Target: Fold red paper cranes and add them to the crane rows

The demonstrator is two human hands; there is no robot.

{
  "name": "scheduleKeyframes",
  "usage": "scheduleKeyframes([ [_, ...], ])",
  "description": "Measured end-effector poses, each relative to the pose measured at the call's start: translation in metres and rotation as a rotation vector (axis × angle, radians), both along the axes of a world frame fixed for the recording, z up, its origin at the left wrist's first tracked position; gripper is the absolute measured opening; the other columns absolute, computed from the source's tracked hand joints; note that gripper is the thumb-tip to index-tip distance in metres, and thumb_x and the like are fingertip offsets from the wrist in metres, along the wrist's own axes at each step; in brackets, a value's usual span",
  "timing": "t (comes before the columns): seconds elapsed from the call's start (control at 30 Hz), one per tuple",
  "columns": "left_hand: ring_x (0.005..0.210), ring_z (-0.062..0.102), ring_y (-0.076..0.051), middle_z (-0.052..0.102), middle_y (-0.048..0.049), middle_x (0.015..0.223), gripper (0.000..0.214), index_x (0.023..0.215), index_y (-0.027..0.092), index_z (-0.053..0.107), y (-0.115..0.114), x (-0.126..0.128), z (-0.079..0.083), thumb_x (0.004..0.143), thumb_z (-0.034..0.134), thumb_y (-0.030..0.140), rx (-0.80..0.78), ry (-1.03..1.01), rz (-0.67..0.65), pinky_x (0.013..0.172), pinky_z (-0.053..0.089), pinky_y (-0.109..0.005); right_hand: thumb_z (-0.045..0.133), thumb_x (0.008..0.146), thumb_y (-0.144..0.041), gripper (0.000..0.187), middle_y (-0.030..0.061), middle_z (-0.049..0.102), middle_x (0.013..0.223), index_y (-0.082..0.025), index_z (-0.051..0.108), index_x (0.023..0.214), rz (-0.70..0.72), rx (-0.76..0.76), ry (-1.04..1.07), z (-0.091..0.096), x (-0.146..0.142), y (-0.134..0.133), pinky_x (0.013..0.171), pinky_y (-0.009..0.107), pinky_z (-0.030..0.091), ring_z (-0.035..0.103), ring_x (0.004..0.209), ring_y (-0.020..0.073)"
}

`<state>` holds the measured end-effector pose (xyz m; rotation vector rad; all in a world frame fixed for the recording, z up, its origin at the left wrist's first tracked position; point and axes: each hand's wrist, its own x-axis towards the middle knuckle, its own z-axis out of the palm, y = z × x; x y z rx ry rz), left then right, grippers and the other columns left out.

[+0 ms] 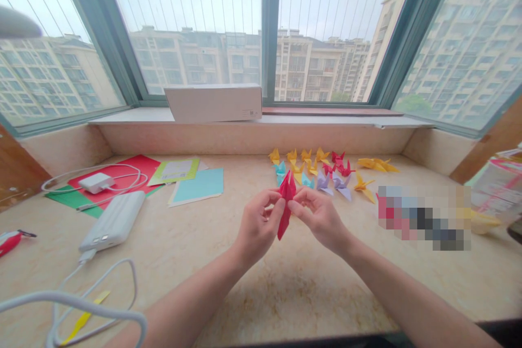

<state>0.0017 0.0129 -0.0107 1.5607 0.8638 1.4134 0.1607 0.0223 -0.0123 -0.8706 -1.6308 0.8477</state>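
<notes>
Between my hands, a folded red origami paper [287,185] stands upright above the stone counter, long and pointed at its top and bottom. My left hand [261,220] pinches its left side with thumb and fingers. On the opposite edge, my right hand [320,215] closes its thumb and fingertips on the same paper. Just beyond the hands stand several finished paper cranes: yellow cranes [306,157], red cranes [338,163], purple cranes [334,185] and blue cranes [280,171]. The fingers partly cover the middle of the red paper.
Left on the counter [228,304] lie coloured paper sheets [199,186], a white charger [96,182], a power bank [114,223] and looping white cables [101,312]. A white box [214,104] rests on the window sill. A plastic container [499,190] stands far right.
</notes>
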Motion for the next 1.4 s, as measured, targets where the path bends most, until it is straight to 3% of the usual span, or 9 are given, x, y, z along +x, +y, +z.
scheduleKeyframes([
  [0.17,0.079,0.067,-0.018,0.070,-0.0082,0.091,0.026,0.096,0.015,0.064,0.002,-0.001,-0.003,0.090,0.061,0.040,-0.026,0.018,0.027,0.062,0.055,-0.024,0.065,0.088,-0.037,0.020,0.0018,0.063,0.081,-0.020,0.063,0.077,0.056,-0.005,-0.060,0.001,0.001,0.000,0.070,0.031,0.047,0.059,0.076,0.0162],
  [0.4,0.085,0.066,-0.017,0.066,-0.0085,0.100,0.027,0.079,0.015,0.067,0.006,-0.004,-0.001,0.090,0.061,0.038,0.063,0.079,0.069,0.067,0.056,-0.024,0.064,0.088,-0.038,0.018,0.0072,0.061,0.105,-0.021,0.070,0.091,-0.054,0.071,-0.055,0.001,0.003,0.001,0.079,0.034,0.050,0.060,0.095,0.0199],
  [0.63,0.078,0.065,-0.017,0.068,-0.0087,0.093,0.030,0.077,0.015,0.069,0.004,-0.003,-0.003,0.091,0.060,0.040,0.068,0.106,0.017,0.064,0.054,-0.024,0.071,0.084,-0.039,0.015,0.0062,0.061,0.109,-0.025,0.076,0.087,-0.043,0.067,0.009,-0.001,0.008,0.008,0.106,0.046,0.040,0.057,0.111,0.0234],
  [1.1,0.075,0.064,-0.015,0.068,-0.0071,0.089,0.029,0.076,0.016,0.066,0.005,-0.004,-0.003,0.091,0.058,0.039,0.068,0.189,0.028,0.062,0.051,-0.022,0.075,0.079,-0.047,0.024,0.0070,0.065,0.105,-0.023,0.078,0.079,-0.022,-0.037,-0.032,0.008,0.010,0.005,0.102,0.046,0.042,0.062,0.103,0.0234],
  [1.27,0.075,0.064,-0.015,0.068,-0.0079,0.092,0.031,0.076,0.015,0.067,0.006,-0.005,-0.002,0.092,0.058,0.041,0.056,0.200,0.015,0.063,0.051,-0.023,0.069,0.085,-0.048,0.025,0.0079,0.068,0.108,-0.025,0.079,0.085,0.021,-0.050,-0.024,0.011,0.013,0.005,0.104,0.047,0.042,0.055,0.118,0.0261],
  [1.4,0.077,0.065,-0.016,0.068,-0.0079,0.092,0.031,0.077,0.016,0.067,0.005,-0.005,-0.002,0.092,0.057,0.041,0.075,0.218,0.016,0.065,0.052,-0.023,0.071,0.083,-0.045,0.021,0.0064,0.068,0.102,-0.026,0.079,0.085,0.016,-0.025,0.000,0.010,0.013,0.006,0.101,0.044,0.044,0.061,0.107,0.0234],
])
